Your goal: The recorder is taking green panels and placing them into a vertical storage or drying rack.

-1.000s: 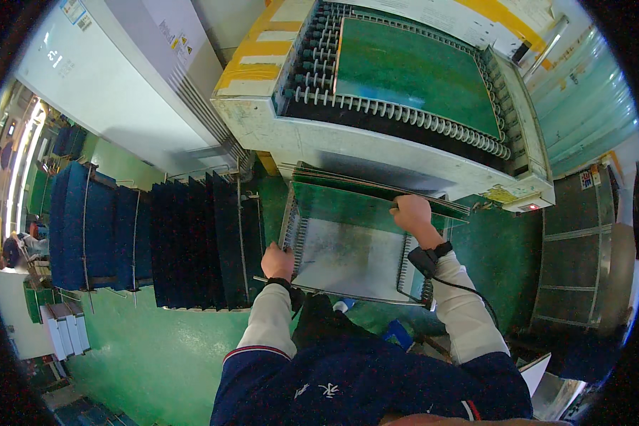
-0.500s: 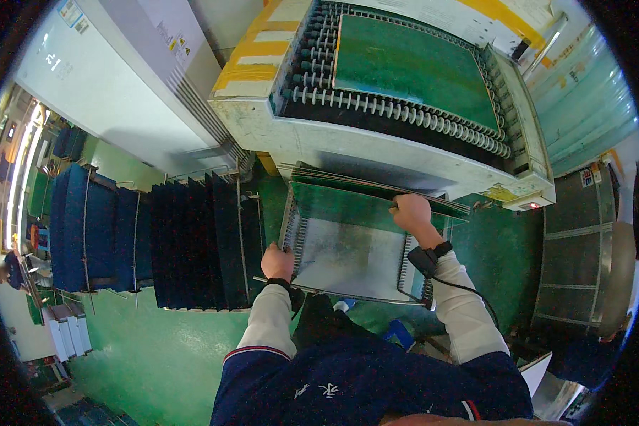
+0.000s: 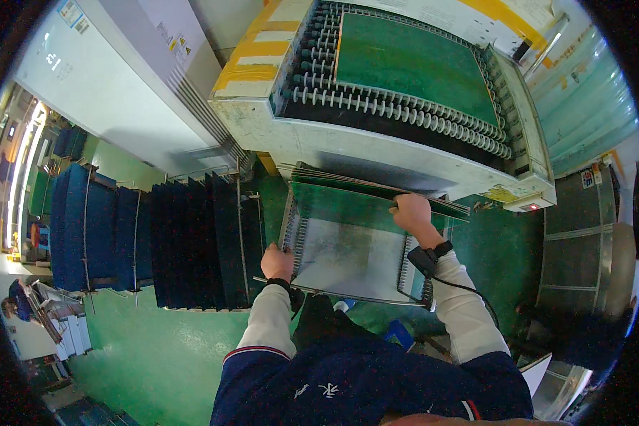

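Thin green panels [image 3: 326, 199] stand in a wire rack [image 3: 362, 296] before me, leaning toward its far side. The rack has coil-like slotted sides and a pale grey, flat base or sheet in it. My right hand [image 3: 411, 211] is closed on the upper edge of the front panel, right of its middle. My left hand [image 3: 277, 262] is closed at the rack's left side, by the coiled edge; its fingertips are partly hidden, and it seems to grip the rack frame. Beyond the rack, a large green board [image 3: 415, 67] lies flat on a roller conveyor [image 3: 405, 110].
Racks of dark blue panels [image 3: 192, 241] stand close on my left. A white cabinet [image 3: 128, 85] rises at the back left. The conveyor's pale housing [image 3: 376, 145] borders the rack's far side. A person [image 3: 21, 302] is at the far left; a grey framed panel [image 3: 575, 248] stands right.
The green board on the conveyor has shifted slightly to the right. The person at the far left has moved lower in view, and a dark shape has grown at the lower right. My hands keep their places.
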The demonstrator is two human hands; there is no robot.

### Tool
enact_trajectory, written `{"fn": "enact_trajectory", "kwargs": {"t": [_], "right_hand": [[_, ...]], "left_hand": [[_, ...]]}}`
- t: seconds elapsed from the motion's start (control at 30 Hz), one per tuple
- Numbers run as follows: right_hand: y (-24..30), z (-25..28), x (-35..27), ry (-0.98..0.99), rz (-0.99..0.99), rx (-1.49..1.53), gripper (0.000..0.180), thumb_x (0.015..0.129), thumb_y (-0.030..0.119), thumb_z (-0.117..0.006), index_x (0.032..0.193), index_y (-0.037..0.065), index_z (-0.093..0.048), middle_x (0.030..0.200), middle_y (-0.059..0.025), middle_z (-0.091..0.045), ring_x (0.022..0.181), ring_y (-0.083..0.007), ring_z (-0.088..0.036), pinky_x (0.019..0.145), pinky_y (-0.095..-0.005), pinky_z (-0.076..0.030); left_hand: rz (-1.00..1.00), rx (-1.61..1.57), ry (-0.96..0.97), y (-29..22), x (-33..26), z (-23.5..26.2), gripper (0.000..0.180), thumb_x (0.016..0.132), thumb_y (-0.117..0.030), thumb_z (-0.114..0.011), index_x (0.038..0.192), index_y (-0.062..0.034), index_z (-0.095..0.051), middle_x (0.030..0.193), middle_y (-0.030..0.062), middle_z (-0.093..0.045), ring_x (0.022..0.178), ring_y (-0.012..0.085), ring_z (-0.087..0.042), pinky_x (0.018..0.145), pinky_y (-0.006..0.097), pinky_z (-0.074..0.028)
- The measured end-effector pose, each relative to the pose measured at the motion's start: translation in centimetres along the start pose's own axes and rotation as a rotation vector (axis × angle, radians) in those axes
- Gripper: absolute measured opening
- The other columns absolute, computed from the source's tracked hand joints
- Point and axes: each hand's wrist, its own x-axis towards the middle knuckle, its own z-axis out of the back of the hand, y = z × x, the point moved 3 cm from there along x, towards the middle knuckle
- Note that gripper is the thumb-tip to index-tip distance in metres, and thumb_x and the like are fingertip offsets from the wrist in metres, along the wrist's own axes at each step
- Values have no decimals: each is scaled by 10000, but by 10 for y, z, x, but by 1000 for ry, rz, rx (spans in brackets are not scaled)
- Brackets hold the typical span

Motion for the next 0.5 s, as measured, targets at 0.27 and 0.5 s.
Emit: {"fn": "enact_trajectory", "kwargs": {"t": [0.27, 0.5], "right_hand": [[0, 3, 0, -1, 10, -10, 277, 837, 353, -701, 897, 85, -741, 950, -174, -725, 930, -368, -696, 812, -487, -549], [1, 5, 0, -12, 21, -19, 279, 832, 347, -700, 900, 80, -746, 946, -175, -725, 916, -368, -697, 804, -486, -551]], "left_hand": [[-6, -17, -2, -1, 0, 1, 403, 811, -338, -729, 1026, -6, -649, 971, 198, -706, 919, 379, -696, 803, 467, -565], [-13, -32, 2, 0, 1, -1, 376, 804, -325, -735, 985, -9, -646, 962, 204, -704, 912, 390, -693, 799, 471, -564]]}}
